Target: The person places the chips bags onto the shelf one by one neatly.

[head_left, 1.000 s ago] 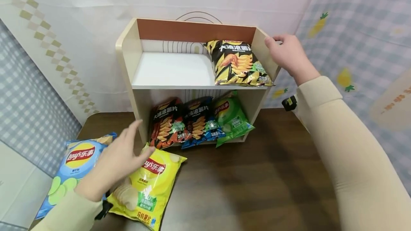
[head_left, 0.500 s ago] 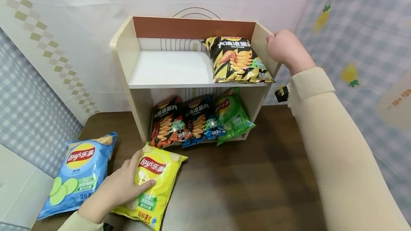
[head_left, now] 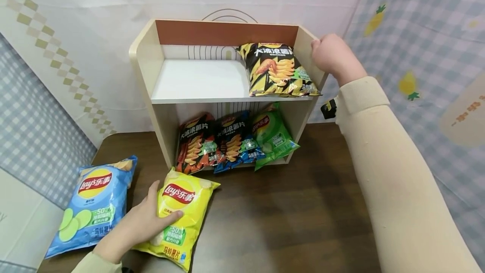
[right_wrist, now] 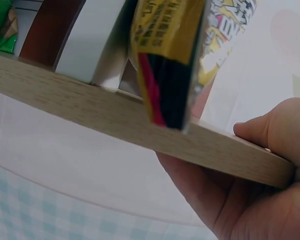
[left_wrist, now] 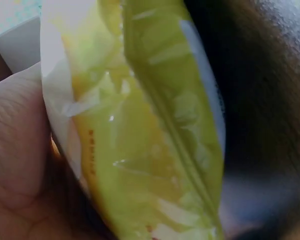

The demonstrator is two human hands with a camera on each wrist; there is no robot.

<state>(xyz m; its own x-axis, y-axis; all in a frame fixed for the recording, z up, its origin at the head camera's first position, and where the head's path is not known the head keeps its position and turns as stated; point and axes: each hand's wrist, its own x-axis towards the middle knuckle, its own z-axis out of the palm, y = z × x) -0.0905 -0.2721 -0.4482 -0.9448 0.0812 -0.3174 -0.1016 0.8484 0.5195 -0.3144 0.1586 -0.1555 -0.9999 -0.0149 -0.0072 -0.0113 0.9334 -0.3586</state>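
My left hand (head_left: pixel 147 222) grips the yellow Lay's chip bag (head_left: pixel 189 210) by its left side, thumb across the front, other fingers mostly hidden. The left wrist view shows this yellow bag (left_wrist: pixel 135 140) against the palm. A small two-tier shelf (head_left: pixel 201 79) stands behind. Its right side panel (right_wrist: pixel 110 110) is held by my right hand (head_left: pixel 335 58), thumb on one face and fingers on the other. A black-and-yellow chip bag (head_left: pixel 278 70) lies on the upper tier beside that panel.
Red-black (head_left: pixel 197 144), blue-black (head_left: pixel 235 142) and green (head_left: pixel 273 136) chip bags lean side by side in the lower tier. A light-blue Lay's bag (head_left: pixel 92 205) lies on the wooden table (head_left: pixel 288 214) at left. Fabric-covered walls stand around.
My left hand has come down from above the yellow chip bag and now grips its left side. The right hand stays at the shelf's right panel, its fingers closer around it.
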